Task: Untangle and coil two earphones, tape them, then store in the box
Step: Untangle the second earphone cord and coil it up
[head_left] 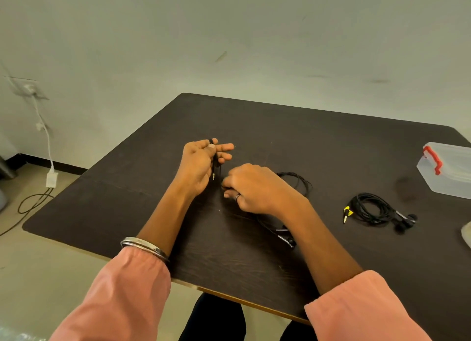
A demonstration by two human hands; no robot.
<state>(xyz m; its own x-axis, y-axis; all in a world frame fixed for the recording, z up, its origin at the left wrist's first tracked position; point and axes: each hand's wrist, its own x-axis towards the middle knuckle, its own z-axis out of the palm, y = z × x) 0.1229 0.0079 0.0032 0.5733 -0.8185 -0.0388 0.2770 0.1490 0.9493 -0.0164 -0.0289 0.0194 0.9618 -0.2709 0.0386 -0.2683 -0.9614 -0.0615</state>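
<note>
My left hand (201, 162) is raised over the dark table (305, 142), its fingers wound with the black cable of one earphone (297, 181); the jack plug hangs down beside the palm. My right hand (251, 188) pinches the same cable just right of the plug. The rest of that cable loops behind my right hand, and its earbuds lie under my right forearm. A second earphone (374, 210), coiled, with a yellow-marked plug, lies to the right. The clear plastic box (451, 170) with a red latch stands at the far right edge.
A pale object (466, 235) pokes in at the right edge of the table. On the left, a wall socket (26, 88) feeds a white cable and adapter down to the floor. The table's near edge runs just in front of my lap.
</note>
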